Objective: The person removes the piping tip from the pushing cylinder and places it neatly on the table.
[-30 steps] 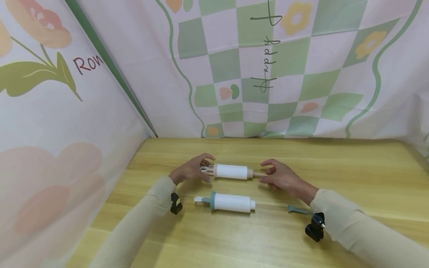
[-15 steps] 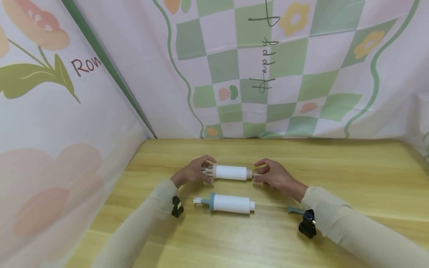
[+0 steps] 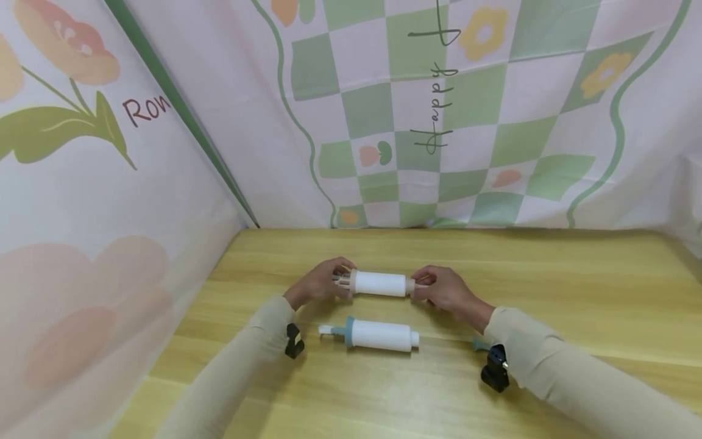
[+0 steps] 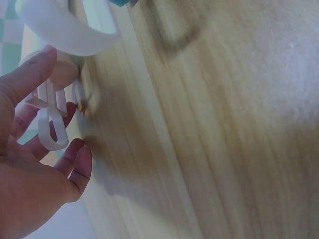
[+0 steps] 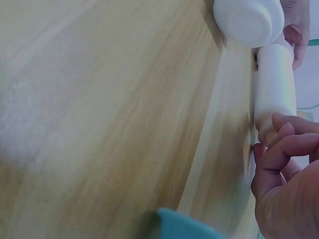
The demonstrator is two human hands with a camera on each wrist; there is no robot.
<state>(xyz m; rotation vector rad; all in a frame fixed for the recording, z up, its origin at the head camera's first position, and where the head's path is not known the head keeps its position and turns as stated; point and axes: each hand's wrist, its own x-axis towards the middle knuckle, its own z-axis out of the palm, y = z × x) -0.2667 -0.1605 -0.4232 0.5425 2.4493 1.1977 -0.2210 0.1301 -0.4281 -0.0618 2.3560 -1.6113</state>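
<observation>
A white cylinder (image 3: 380, 284) with beige ends lies crosswise on the table between both hands. My left hand (image 3: 320, 283) holds its beige collar, fingertips above and thumb below. From that collar, in the left wrist view, stick out prongs and a pale loop (image 4: 52, 135) that lies within the hand's curve. With curled fingers, my right hand (image 3: 450, 291) pinches the narrow beige right end, which the fingers partly hide in the right wrist view. Nearer to me lies a second white cylinder (image 3: 381, 336) with a teal collar and a white looped tip; neither hand touches it.
A small teal flared stick (image 3: 480, 345) lies on the wooden table (image 3: 417, 402), mostly hidden by the right wrist's black camera (image 3: 495, 369). Patterned cloth (image 3: 373, 110) hangs behind the table, and another cloth (image 3: 99, 201) stands along the left side.
My right hand has moved left along the thin beige stick to the cylinder's end, its fingers drawing together. The left hand has edged right and closed nearer to the collar.
</observation>
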